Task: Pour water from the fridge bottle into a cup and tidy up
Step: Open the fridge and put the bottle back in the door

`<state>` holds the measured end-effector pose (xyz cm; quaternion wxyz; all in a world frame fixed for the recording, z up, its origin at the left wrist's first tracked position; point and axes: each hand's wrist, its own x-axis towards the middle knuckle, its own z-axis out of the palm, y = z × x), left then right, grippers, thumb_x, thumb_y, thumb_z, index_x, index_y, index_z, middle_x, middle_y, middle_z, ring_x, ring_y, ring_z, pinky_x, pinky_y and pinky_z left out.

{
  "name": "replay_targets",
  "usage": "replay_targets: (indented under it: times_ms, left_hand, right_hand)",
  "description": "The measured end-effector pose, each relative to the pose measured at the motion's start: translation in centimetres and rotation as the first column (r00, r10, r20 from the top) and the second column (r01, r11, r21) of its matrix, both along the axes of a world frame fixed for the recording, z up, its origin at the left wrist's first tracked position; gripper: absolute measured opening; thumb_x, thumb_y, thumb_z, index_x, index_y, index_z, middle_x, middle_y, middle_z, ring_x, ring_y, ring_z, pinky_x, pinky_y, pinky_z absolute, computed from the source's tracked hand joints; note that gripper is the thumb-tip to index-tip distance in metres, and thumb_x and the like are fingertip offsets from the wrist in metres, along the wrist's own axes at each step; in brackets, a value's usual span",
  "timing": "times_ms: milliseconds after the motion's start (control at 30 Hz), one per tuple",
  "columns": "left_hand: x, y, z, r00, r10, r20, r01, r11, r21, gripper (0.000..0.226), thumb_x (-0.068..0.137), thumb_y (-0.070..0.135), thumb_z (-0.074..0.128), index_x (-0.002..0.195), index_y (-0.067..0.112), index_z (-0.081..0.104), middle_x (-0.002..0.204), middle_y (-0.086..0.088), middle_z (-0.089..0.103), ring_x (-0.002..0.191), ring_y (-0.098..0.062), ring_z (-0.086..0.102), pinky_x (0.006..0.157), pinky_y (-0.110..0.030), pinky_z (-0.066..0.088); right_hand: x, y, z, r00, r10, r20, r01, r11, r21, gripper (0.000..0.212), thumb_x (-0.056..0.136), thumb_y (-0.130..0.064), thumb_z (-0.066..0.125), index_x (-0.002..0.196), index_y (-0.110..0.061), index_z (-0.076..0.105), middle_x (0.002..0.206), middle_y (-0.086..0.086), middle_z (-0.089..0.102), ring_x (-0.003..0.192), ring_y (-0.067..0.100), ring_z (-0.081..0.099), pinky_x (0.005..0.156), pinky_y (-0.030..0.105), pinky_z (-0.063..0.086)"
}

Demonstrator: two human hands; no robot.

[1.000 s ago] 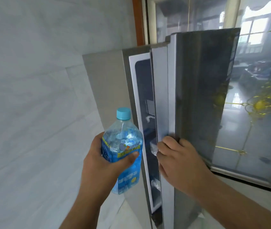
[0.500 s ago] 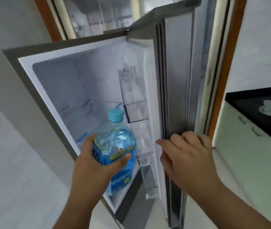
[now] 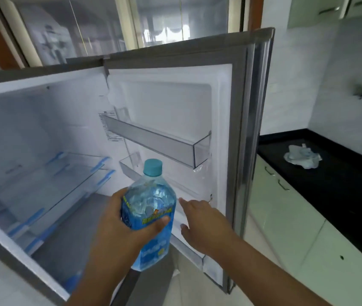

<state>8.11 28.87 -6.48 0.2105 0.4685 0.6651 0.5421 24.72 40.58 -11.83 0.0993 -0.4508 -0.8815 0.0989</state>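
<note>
While fridge door (image 3: 237,133) stands open, left hand (image 3: 118,219) grips clear plastic water bottle with teal cap, blue label (image 3: 151,208) before door shelves. Right hand (image 3: 200,217) flat, fingers straight, near door liner. Bottle looks full, heavy, maybe slick; hold at shoulder.

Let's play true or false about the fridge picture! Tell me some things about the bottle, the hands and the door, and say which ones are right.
1. The left hand holds the water bottle. True.
2. The bottle's cap is off. False: the teal cap sits on the neck.
3. The fridge door is open. True.
4. The right hand grips the bottle too. False: its fingers are stretched out beside the bottle, holding nothing.
5. The upper door shelf is full of jars. False: nothing shows in it.
6. A crumpled plastic bag lies on the black counter. True.
</note>
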Motion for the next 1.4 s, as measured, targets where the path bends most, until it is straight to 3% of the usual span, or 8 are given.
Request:
replay_targets:
  times_ms: [367,500,567,700,800,1000,1233,1400]
  left_hand:
    - [4.8,6.1,0.0,0.994,0.066,0.090,-0.069,0.997,0.042,0.087,0.044,0.052,0.101,0.120,0.039,0.061,0.108,0.019,0.075,0.100,-0.010,0.076,0.089,-0.048,0.064]
    - [5.6,7.4,0.4,0.982,0.084,0.168,-0.102,0.990,0.100,0.078,0.053,0.035,0.098,0.122,0.036,0.060,0.109,0.015,0.076,0.098,-0.008,0.076,0.089,-0.048,0.064]
    - [5.6,8.0,0.4,0.975,0.099,0.200,-0.128,0.982,0.137,0.083,0.054,0.036,0.104,0.126,0.034,0.061,0.114,0.008,0.076,0.102,-0.015,0.077,0.089,-0.052,0.063]
    - [5.6,8.4,-0.1,0.946,0.138,0.292,-0.201,0.959,0.198,0.082,0.056,0.037,0.097,0.128,0.027,0.060,0.118,-0.003,0.076,0.107,-0.027,0.076,0.091,-0.057,0.062]
    - [5.0,8.2,-0.7,0.931,0.165,0.327,-0.234,0.954,0.186,0.087,0.065,0.024,0.100,0.137,0.031,0.051,0.121,0.001,0.074,0.110,-0.024,0.076,0.091,-0.052,0.063]
    - [-1.0,5.4,-2.1,0.902,0.326,0.283,-0.342,0.940,0.007,0.068,0.062,0.036,0.087,0.124,0.040,0.056,0.114,0.021,0.074,0.103,-0.003,0.075,0.075,-0.024,0.063]
    - [-8.9,2.2,-9.4,0.796,0.473,0.377,-0.489,0.870,-0.060,0.106,0.075,0.014,0.086,0.148,0.061,0.025,0.123,0.018,0.067,0.109,-0.013,0.076,0.083,-0.039,0.065]
    - [-14.4,1.8,-16.2,0.719,0.540,0.437,-0.500,0.839,-0.214,0.051,0.088,0.021,0.079,0.127,0.039,0.053,0.128,-0.008,0.068,0.102,-0.019,0.077,0.073,-0.031,0.065]
  right_hand:
    - [5.6,8.7,-0.5,0.997,-0.081,-0.018,0.082,0.996,0.032,0.065,0.106,-0.038,0.047,0.165,-0.025,0.021,0.162,-0.005,0.037,0.148,0.021,0.035,0.117,0.038,0.036]
    - [5.9,7.0,-0.8,0.854,0.006,-0.520,0.073,0.989,0.131,0.047,0.100,-0.059,0.044,0.137,-0.034,0.061,0.145,-0.013,0.057,0.136,0.012,0.052,0.115,0.041,0.043]
    - [5.3,5.8,-1.3,0.674,-0.028,-0.738,-0.117,0.983,-0.145,0.050,0.093,-0.075,0.044,0.129,-0.045,0.059,0.140,-0.018,0.058,0.131,0.002,0.054,0.113,0.038,0.046]
    - [2.8,5.3,-1.8,0.478,-0.476,-0.738,-0.717,0.273,-0.641,0.064,0.076,-0.074,0.072,0.133,-0.049,0.057,0.141,-0.003,0.065,0.128,0.023,0.065,0.108,0.059,0.049]
    - [0.7,6.3,-2.8,0.399,-0.537,-0.743,-0.824,0.145,-0.547,0.072,0.080,-0.059,0.080,0.141,-0.030,0.056,0.143,0.016,0.061,0.129,0.038,0.062,0.100,0.061,0.053]
    - [-4.1,7.7,-5.8,0.543,-0.488,-0.683,-0.727,0.134,-0.674,0.088,0.067,-0.063,0.087,0.141,-0.027,0.054,0.133,0.017,0.067,0.121,0.040,0.067,0.087,0.052,0.061]
    - [-12.8,9.2,-8.3,0.749,-0.289,-0.596,-0.547,0.235,-0.803,0.066,0.077,-0.059,0.076,0.133,-0.031,0.056,0.119,0.008,0.075,0.107,0.030,0.075,0.082,0.051,0.062]
    - [-18.9,11.1,-12.0,0.861,-0.194,-0.470,-0.431,0.213,-0.877,0.057,0.082,-0.041,0.086,0.131,-0.038,0.058,0.120,0.001,0.076,0.108,0.027,0.076,0.086,0.051,0.063]
